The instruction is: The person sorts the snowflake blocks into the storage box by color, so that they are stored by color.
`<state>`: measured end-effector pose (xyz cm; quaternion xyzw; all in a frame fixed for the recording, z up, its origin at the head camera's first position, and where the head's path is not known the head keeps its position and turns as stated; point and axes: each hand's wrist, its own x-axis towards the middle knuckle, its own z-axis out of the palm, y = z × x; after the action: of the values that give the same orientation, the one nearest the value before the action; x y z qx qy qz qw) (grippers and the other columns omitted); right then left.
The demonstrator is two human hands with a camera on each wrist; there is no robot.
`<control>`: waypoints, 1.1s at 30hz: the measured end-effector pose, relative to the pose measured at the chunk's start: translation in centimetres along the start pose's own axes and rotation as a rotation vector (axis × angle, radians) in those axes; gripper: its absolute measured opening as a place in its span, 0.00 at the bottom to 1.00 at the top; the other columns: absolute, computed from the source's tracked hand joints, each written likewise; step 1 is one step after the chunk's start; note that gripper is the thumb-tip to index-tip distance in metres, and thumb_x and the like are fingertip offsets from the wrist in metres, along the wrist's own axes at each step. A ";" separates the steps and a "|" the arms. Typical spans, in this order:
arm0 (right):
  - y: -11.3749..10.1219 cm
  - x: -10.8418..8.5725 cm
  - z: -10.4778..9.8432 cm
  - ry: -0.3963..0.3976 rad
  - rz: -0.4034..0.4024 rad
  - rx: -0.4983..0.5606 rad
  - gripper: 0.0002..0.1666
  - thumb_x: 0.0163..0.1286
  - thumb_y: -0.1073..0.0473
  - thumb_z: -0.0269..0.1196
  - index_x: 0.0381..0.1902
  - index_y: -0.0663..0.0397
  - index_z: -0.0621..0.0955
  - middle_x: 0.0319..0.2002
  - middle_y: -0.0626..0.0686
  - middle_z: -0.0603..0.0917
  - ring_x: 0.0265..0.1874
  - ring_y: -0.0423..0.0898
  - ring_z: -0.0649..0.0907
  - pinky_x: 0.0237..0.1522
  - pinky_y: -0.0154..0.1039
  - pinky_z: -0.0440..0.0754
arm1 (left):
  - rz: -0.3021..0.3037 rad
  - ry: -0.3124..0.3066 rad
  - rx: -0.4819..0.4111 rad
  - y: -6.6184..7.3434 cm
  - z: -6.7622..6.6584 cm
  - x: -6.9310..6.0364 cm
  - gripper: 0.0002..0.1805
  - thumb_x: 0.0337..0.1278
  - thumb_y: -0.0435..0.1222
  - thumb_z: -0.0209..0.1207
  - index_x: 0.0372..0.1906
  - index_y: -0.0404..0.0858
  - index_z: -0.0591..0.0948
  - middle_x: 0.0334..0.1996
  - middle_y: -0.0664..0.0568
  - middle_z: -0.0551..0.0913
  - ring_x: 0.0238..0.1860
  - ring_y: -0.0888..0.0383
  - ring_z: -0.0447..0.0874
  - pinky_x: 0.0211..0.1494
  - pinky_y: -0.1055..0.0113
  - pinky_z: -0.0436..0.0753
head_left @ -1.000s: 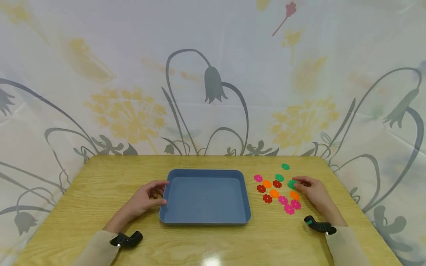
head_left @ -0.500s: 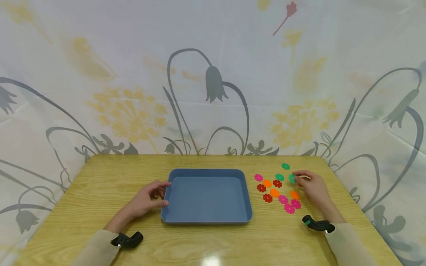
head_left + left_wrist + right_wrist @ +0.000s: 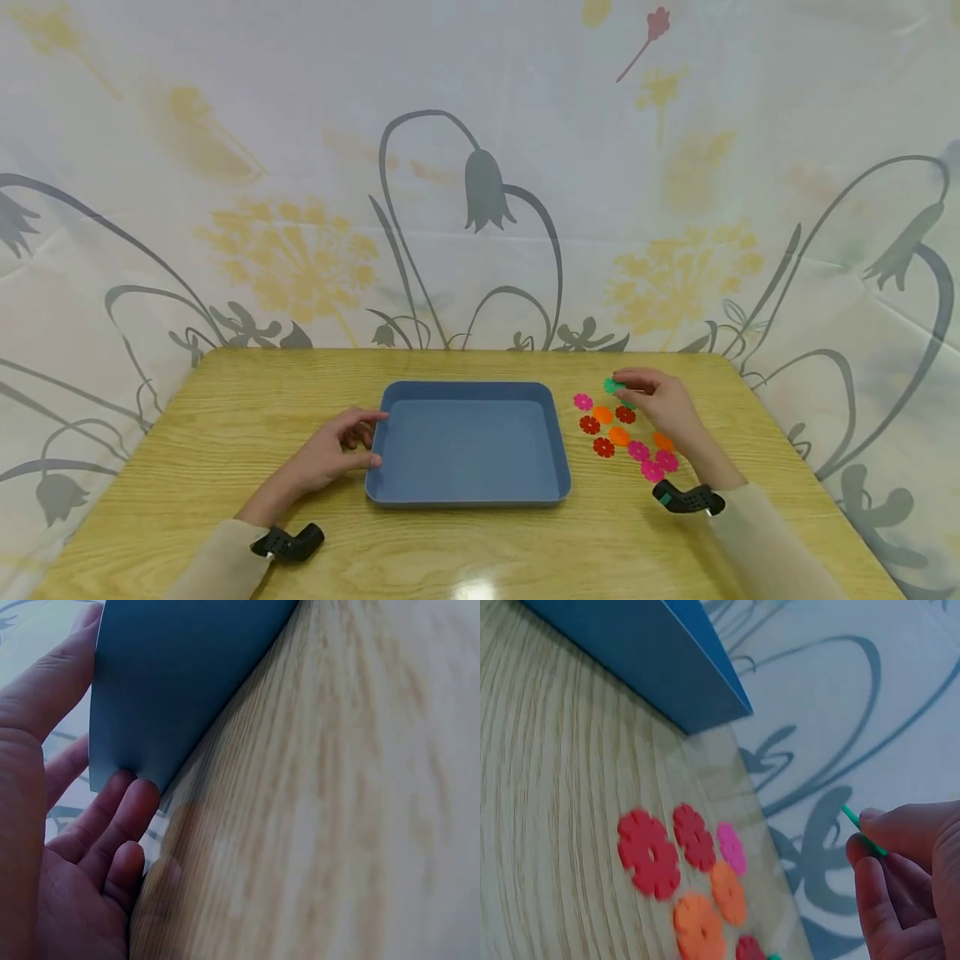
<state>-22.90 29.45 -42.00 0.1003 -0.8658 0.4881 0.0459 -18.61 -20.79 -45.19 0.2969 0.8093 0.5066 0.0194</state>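
In the head view, a shallow blue tray (image 3: 468,452) lies in the middle of the wooden table. My left hand (image 3: 330,454) rests at its left side, fingertips touching the outer wall (image 3: 172,682), as the left wrist view shows. My right hand (image 3: 667,410) pinches a green notched plastic disc (image 3: 611,386) between thumb and fingers, above the table and right of the tray. In the right wrist view that disc (image 3: 850,816) appears edge-on. Beneath and beside this hand lie several flat discs: red (image 3: 603,447), orange (image 3: 618,436) and pink (image 3: 652,470). Another green disc is partly hidden by the fingers.
The table (image 3: 480,542) ends at a back edge against a flower-printed cloth (image 3: 480,275). Black wrist devices (image 3: 288,543) sit at both cuffs. The tray's raised right wall (image 3: 557,446) stands between the discs and the tray's floor.
My right hand has picked up the green disc from the right side of the group and carried it left and farther back. My left hand stays at the tray's left side.
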 end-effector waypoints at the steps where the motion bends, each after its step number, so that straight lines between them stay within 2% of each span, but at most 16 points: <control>1: -0.3 0.2 0.4 -0.020 0.000 0.023 0.19 0.65 0.57 0.63 0.51 0.60 0.80 0.51 0.58 0.78 0.37 0.56 0.81 0.35 0.43 0.80 | -0.001 0.003 0.006 -0.5 0.0 0.0 0.30 0.48 0.27 0.66 0.59 0.27 0.71 0.41 0.38 0.74 0.36 0.41 0.72 0.36 0.60 0.70; 3: -0.9 0.6 1.2 -0.049 -0.001 0.046 0.18 0.64 0.57 0.64 0.50 0.58 0.81 0.52 0.56 0.78 0.31 0.59 0.79 0.27 0.41 0.79 | -0.006 0.007 0.019 -1.4 0.1 0.0 0.30 0.48 0.28 0.66 0.59 0.29 0.71 0.42 0.40 0.74 0.37 0.44 0.73 0.36 0.62 0.71; 7: -1.7 1.4 3.0 -0.103 -0.014 0.085 0.19 0.63 0.59 0.64 0.51 0.59 0.80 0.54 0.56 0.76 0.33 0.56 0.79 0.30 0.38 0.79 | -0.014 0.003 0.011 -2.3 0.0 0.0 0.30 0.49 0.31 0.67 0.60 0.33 0.72 0.42 0.45 0.75 0.37 0.50 0.74 0.37 0.64 0.71; 10: -2.6 2.0 4.6 -0.132 -0.021 0.099 0.21 0.62 0.61 0.65 0.52 0.61 0.80 0.55 0.57 0.75 0.44 0.52 0.80 0.41 0.45 0.80 | -0.006 0.000 -0.007 -2.5 0.1 0.0 0.29 0.50 0.32 0.67 0.60 0.34 0.72 0.42 0.46 0.74 0.37 0.52 0.74 0.37 0.65 0.71; 12: -3.8 2.3 5.6 -0.150 -0.019 0.107 0.21 0.61 0.62 0.65 0.52 0.62 0.80 0.55 0.58 0.76 0.44 0.52 0.81 0.41 0.51 0.79 | -0.009 0.000 -0.010 -1.5 0.1 -0.1 0.29 0.50 0.31 0.66 0.59 0.32 0.72 0.42 0.43 0.74 0.37 0.48 0.74 0.37 0.63 0.71; 17: -6.7 3.2 8.0 -0.213 -0.090 0.082 0.19 0.62 0.63 0.65 0.51 0.62 0.80 0.53 0.58 0.77 0.45 0.52 0.81 0.42 0.45 0.79 | -0.031 0.009 0.003 -0.7 -0.1 -0.6 0.29 0.49 0.30 0.66 0.59 0.32 0.72 0.43 0.42 0.74 0.38 0.46 0.73 0.38 0.62 0.71; 21: -8.2 4.2 9.9 -0.274 -0.103 0.131 0.19 0.60 0.66 0.65 0.50 0.65 0.81 0.50 0.58 0.80 0.46 0.53 0.80 0.43 0.42 0.78 | -0.033 0.010 -0.004 -2.1 -0.2 -0.5 0.29 0.49 0.32 0.67 0.59 0.37 0.72 0.44 0.47 0.74 0.39 0.50 0.74 0.39 0.64 0.70; 27: -7.5 5.9 13.3 -0.348 -0.126 0.133 0.16 0.59 0.64 0.67 0.47 0.56 0.84 0.46 0.50 0.83 0.41 0.43 0.81 0.43 0.37 0.78 | -0.038 0.006 0.002 -2.3 0.0 -0.3 0.29 0.50 0.33 0.66 0.59 0.37 0.72 0.44 0.47 0.74 0.38 0.52 0.74 0.39 0.65 0.70; 33: -8.3 6.5 15.6 -0.379 -0.165 0.108 0.15 0.59 0.65 0.66 0.45 0.56 0.84 0.43 0.51 0.84 0.39 0.43 0.82 0.40 0.37 0.79 | -0.032 0.002 -0.002 -2.3 0.2 -0.3 0.28 0.50 0.33 0.66 0.59 0.35 0.72 0.43 0.46 0.74 0.38 0.51 0.74 0.38 0.66 0.70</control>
<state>-27.18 11.10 -42.05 0.2629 -0.8203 0.5010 -0.0833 -19.39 -21.48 -47.27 0.2834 0.8134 0.5073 0.0271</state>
